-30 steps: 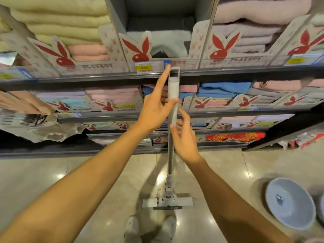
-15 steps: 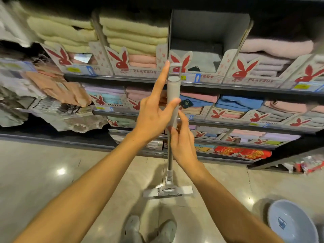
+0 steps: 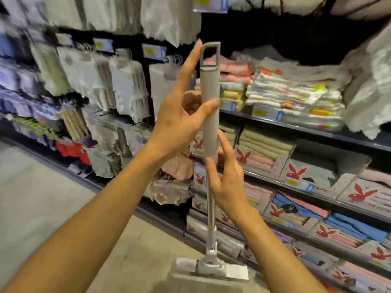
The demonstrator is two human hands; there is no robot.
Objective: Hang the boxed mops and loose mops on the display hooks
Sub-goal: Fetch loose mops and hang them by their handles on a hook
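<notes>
A loose grey mop stands upright in front of me, with a hanging loop at its top and a flat white head low near the floor. My left hand holds the thick grey handle, its thumb across the front and its forefinger stretched up along the loop. My right hand pinches the pole lower down, where the grey grip meets the thin metal shaft. No boxed mops show in this view.
Shelves of folded towels with red rabbit-logo dividers run along the right. Packaged cloths hang on display hooks at the left, blurred. The pale tiled floor lies at the lower left.
My view has swung left and up: hanging packs have come into sight and the shelves slid right. The mop has lifted with both hands still on it. The bowl on the floor is gone from view.
</notes>
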